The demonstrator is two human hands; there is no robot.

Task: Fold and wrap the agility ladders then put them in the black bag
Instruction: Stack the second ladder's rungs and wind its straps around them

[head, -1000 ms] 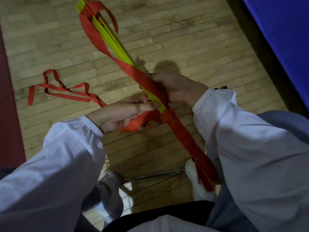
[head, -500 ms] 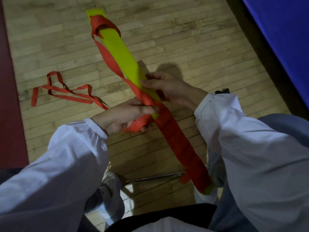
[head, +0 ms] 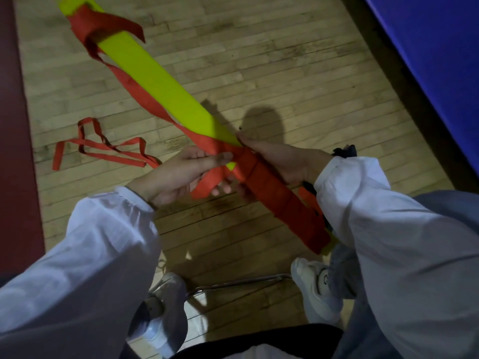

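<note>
above wood floor (head: 285, 60), left hand (head: 181, 174) pinching red strap (head: 149, 99), right hand (head: 280, 161) curled round yellow rung bundle (head: 160, 81)

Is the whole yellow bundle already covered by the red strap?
No, the red strap covers only the near part; the far stretch of the yellow bundle is bare.

1. 1 agility ladder bundle (head: 160, 81), yellow rungs stacked flat; rung count not readable.
2. 1 red strap (head: 272, 187) wound on it, with 1 loose tail (head: 103, 149) on the floor.
3. 2 hands: left hand (head: 178, 174), right hand (head: 282, 161).
4. 2 white sleeves: left sleeve (head: 90, 255), right sleeve (head: 388, 229).
5. 2 white sneakers: left sneaker (head: 160, 320), right sneaker (head: 316, 288).
6. 1 blue mat (head: 427, 60).
7. 1 chrome bar (head: 241, 281).
</note>
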